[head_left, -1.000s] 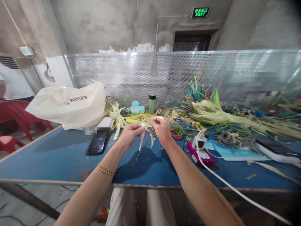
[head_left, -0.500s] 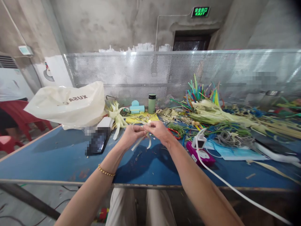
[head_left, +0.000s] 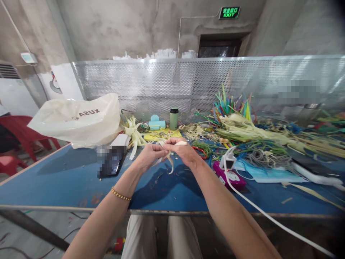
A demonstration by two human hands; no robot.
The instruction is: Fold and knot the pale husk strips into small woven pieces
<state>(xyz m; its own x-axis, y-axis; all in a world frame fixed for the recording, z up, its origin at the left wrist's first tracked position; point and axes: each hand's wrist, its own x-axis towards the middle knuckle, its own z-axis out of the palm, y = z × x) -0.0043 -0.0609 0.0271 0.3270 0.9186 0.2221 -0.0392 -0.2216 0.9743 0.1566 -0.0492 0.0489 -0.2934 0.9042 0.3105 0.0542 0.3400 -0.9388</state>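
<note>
cream strip [head_left: 171,162] dangles one curl between left hand [head_left: 150,155] and right hand [head_left: 183,149].

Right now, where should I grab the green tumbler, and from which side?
Grip the green tumbler around mid-body, below its dark band, probably coming from the near right with your right hand once that lets go of the pale strip. It stands upright, looks roughly cylindrical, and has a light-blue object close on its left and the mesh panel behind.
</note>
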